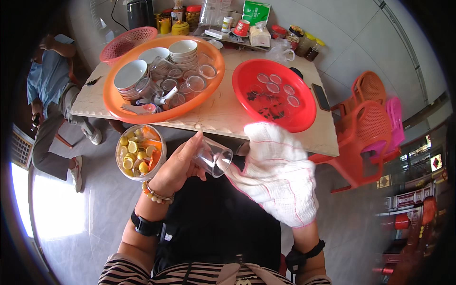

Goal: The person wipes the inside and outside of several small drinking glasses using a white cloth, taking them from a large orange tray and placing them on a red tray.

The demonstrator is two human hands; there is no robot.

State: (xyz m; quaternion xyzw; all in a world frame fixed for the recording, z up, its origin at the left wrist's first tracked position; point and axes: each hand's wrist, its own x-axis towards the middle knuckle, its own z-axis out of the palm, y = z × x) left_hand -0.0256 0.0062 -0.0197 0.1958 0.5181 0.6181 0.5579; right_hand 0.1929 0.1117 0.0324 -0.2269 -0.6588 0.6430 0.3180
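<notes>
My left hand is closed round a clear drinking glass, its rim tilted towards the right. A white cloth with pink lines covers most of my right hand; a part of it touches the glass near the rim, and the fingers are hidden. Beyond my hands, an orange plastic basin on the table holds stacked white bowls, clear glasses and spoons. To its right, a red plastic basin has several clear glasses in it.
A tub of cut citrus fruit and orange packets stands left of my hand. Jars, a pink basket and a phone lie on the stone-topped table. Plastic chairs are at right; a person sits at left.
</notes>
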